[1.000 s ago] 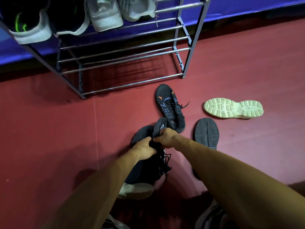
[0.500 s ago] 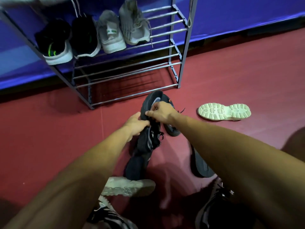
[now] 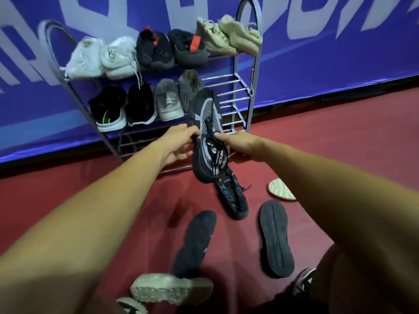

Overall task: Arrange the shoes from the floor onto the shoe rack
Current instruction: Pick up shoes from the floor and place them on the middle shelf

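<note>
Right now both hands are clamped on one black mesh shoe (image 3: 205, 112), held up off the floor with its toe pointing away. The left hand (image 3: 179, 143) grips its left side and the right hand (image 3: 238, 143) pinches its right side by the laces. Just beyond the hands stands the shoe rack (image 3: 235, 64), its two upper shelves carrying pairs. Below the hands another black shoe (image 3: 233, 196) lies on the red floor (image 3: 340, 143), with two dark shoes sole-up (image 3: 195, 243) nearer the person.
</note>
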